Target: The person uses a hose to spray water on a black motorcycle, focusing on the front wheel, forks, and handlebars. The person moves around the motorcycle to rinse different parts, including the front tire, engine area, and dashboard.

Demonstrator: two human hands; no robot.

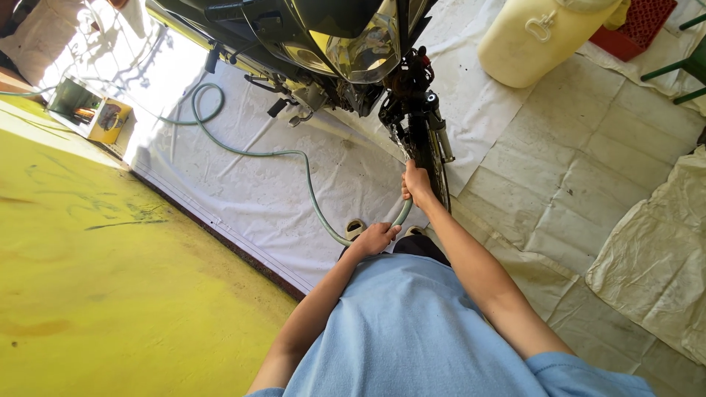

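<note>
Basically 1 green hose (294, 158), 1 motorbike wheel (434, 165). Left hand (373, 238) & right hand (417, 184) both clamped on hose end, pointing up at wheel.

At the far left edge of the white ground sheet (243, 184), against the yellow floor (110, 279), sits 1 small rectangular box (109, 120): yellow card with a dark round picture on its near face. Just behind it stands 1 open-fronted, dark green box-like case (73, 98); its contents are too small to tell.

Cream jerrycan (535, 38), red crate (641, 22), yellow box (110, 121)
</note>
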